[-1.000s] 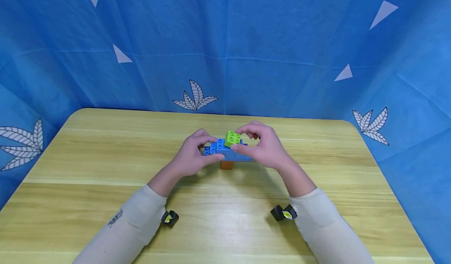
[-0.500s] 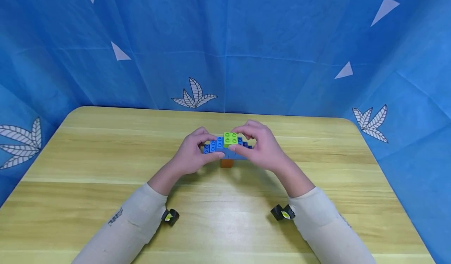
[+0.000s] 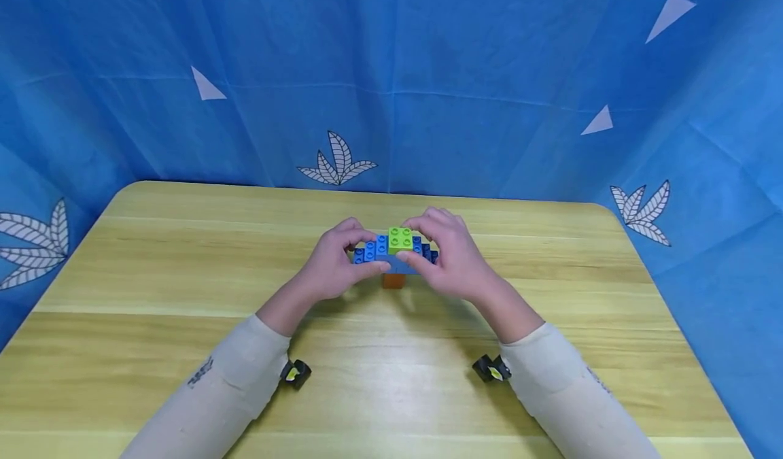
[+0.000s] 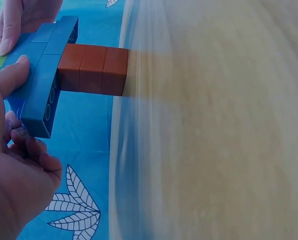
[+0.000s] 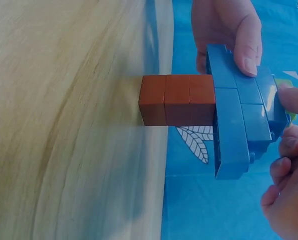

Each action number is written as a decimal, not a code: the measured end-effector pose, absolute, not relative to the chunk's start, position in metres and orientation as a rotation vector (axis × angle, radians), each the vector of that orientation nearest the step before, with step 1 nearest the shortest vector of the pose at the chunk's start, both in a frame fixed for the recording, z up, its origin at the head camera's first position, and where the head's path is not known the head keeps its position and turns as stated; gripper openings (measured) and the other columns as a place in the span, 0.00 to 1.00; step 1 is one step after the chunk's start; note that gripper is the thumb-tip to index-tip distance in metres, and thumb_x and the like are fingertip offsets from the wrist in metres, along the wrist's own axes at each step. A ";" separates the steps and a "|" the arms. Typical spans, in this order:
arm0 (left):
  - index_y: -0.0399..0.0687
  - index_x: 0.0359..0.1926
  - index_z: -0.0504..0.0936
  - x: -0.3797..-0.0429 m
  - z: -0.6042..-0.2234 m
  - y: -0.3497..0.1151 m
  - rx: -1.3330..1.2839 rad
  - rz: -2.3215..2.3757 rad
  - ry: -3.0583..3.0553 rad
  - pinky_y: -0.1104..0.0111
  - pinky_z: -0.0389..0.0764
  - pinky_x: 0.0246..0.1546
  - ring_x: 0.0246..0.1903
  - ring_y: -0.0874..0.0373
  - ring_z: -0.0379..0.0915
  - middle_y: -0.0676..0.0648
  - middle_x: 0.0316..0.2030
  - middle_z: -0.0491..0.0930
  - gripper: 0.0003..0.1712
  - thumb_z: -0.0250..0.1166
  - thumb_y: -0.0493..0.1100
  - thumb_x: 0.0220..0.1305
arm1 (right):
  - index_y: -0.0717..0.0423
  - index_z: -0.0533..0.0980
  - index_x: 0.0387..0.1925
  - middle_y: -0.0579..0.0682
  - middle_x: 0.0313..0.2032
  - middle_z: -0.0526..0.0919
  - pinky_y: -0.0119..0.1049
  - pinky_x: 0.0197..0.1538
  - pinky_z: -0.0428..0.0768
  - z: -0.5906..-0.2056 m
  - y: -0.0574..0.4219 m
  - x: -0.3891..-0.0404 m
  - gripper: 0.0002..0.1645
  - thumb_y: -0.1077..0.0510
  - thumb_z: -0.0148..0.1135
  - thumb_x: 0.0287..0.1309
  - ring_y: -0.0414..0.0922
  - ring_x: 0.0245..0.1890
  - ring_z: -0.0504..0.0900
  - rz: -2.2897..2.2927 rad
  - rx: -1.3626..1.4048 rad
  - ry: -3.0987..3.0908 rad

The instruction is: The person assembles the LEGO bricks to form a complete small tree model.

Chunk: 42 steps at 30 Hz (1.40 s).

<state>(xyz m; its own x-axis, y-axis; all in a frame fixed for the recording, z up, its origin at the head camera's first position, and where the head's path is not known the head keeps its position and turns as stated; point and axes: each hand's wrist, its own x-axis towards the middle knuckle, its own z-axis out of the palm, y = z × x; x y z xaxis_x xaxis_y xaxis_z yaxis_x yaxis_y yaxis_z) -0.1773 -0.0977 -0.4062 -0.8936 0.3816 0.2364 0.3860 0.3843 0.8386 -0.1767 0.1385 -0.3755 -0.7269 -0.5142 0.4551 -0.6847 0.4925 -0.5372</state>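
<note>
On the table stands a toy-brick build with a column of three reddish-brown bricks (image 5: 176, 100) under stepped layers of blue bricks (image 3: 370, 251). A lime-green brick (image 3: 400, 240) with studs sits flat on the top layer. My left hand (image 3: 333, 262) pinches the left part of the blue layers, thumb on the near face and index finger behind. With thumb and index finger my right hand (image 3: 453, 255) pinches the green brick at its right side, its other fingers curled. In the right wrist view my right thumb covers part of the green brick.
The build is around the middle of the wooden table (image 3: 391, 391), toward its far edge. A blue cloth (image 3: 489, 58) printed with leaves and triangles hangs behind and at both sides. Small black devices (image 3: 296, 374) are strapped at both wrists.
The green brick, tilted and turned a second ago, now lies level and square on the blue top layer. My right hand has shifted slightly left with it; my left hand keeps its hold.
</note>
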 end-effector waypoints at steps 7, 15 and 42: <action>0.43 0.52 0.85 -0.177 -0.407 -0.099 -0.694 -1.569 -2.644 0.62 0.71 0.36 0.39 0.53 0.65 0.49 0.38 0.71 0.26 0.78 0.49 0.55 | 0.52 0.77 0.58 0.42 0.38 0.75 0.46 0.47 0.64 -0.385 0.138 -0.170 0.29 0.45 0.71 0.57 0.43 0.40 0.69 1.118 0.961 -2.521; 0.55 0.56 0.82 -0.174 -0.409 -0.107 -0.610 -1.616 -2.665 0.58 0.67 0.37 0.42 0.47 0.63 0.44 0.39 0.70 0.32 0.80 0.53 0.51 | 0.51 0.74 0.62 0.49 0.33 0.65 0.44 0.39 0.62 -0.402 0.154 -0.160 0.37 0.53 0.77 0.51 0.47 0.39 0.65 1.341 0.749 -2.452; 0.43 0.56 0.83 -0.165 -0.418 -0.122 -0.435 -1.584 -2.695 0.58 0.66 0.37 0.40 0.48 0.64 0.39 0.39 0.72 0.22 0.72 0.45 0.63 | 0.60 0.81 0.54 0.52 0.28 0.69 0.36 0.32 0.63 -0.434 0.170 -0.154 0.19 0.60 0.69 0.62 0.50 0.28 0.65 1.573 0.438 -2.506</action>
